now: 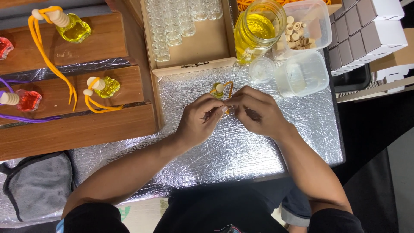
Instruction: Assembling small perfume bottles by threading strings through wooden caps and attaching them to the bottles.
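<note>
A: Where does the work stand?

B: Partly done, by the look of it. Three small bottles of yellow liquid already carry wooden caps and orange cords on the wooden rack (77, 125) at nine to ten o'clock: one at the top (74, 28), one lower down (105, 87). Two red bottles with purple cords (26, 100) sit at the rack's left edge. The one in hand, a small yellow bottle (218, 89), stands on the silver foil mat (241, 151) just above the fingers, at twelve o'clock from them, its cap on and its orange cord (230, 88) looped down into the fingertips.

A: And what is left?

B: Plenty, judging by the supplies. A cardboard tray (189, 51) at twelve o'clock has rows of empty glass bottles, the jar of yellow liquid (256, 32) at one o'clock is well filled, and a clear tub of wooden caps (302, 26) sits beside it.

A: How are the hands set?

B: Both forearms come in from six o'clock and meet at the mat's centre. The left hand (199, 121) curls knuckles-up, thumb and forefinger pinched on the cord's end. The right hand (256, 113) mirrors it, fingertips closed on the same cord, touching the left's.

A: Is either hand gripping the bottle itself?

B: No, only the cord; the bottle rests free on the mat.
</note>
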